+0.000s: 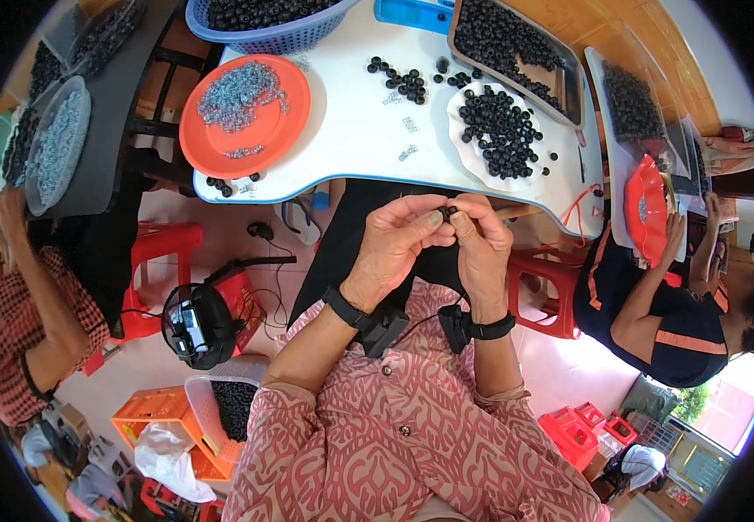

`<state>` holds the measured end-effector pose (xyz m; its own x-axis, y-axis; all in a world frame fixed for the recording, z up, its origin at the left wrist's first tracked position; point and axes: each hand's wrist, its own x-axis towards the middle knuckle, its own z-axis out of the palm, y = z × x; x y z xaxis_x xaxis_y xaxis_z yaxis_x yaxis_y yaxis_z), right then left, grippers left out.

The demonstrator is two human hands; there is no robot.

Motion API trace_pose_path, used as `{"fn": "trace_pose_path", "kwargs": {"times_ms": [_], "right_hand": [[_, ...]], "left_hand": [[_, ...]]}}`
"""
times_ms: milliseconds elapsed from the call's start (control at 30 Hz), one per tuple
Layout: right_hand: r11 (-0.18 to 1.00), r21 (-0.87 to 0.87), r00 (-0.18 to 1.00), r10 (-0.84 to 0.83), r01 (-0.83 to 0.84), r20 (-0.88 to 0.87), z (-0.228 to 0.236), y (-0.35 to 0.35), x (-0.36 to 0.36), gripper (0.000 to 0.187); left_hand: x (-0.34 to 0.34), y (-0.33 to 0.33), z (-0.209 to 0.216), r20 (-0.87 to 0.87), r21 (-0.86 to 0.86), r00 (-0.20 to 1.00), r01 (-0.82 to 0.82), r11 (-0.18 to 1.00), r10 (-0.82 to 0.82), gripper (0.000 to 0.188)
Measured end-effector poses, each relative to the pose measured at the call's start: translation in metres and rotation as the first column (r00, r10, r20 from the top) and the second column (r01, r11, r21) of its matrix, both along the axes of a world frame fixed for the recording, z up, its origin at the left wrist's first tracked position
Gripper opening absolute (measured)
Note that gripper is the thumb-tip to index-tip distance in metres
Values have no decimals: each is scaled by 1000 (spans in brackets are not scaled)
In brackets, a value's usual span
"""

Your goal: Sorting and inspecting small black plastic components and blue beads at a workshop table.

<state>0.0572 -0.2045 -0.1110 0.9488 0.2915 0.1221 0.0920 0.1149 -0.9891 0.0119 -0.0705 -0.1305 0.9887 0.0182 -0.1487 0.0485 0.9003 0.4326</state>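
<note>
At the left, the orange plate (297, 91) of small clear pieces (236, 94) sits close to the table's (342, 113) front edge; a sleeve or elbow could tip it. Loose black beads (220, 185) beside it could roll off if nudged. In the middle, the left hand (403, 235) and right hand (483, 248) pinch a small black piece (447, 211) between thumbs and fingertips, just off the table edge; a slip could drop it lapward or floorward. Rightward, the heaped white plate (467, 157) could shed more beads if bumped.
</note>
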Motion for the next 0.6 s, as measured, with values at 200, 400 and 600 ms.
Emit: {"fn": "trace_pose_path", "kwargs": {"times_ms": [200,400,600], "right_hand": [[988,-152,993,-16,34,119,8,1,0,12],[970,-238,973,5,51,230,12,-2,1,13],[935,-347,930,63,71,361,13,-8,4,14]], "left_hand": [[-1,-2,-1,-12,21,1000,-29,999,29,24],[-1,-6,0,-22,85,998,-61,994,63,24],[-2,-7,0,-68,203,996,-37,978,51,23]]}}
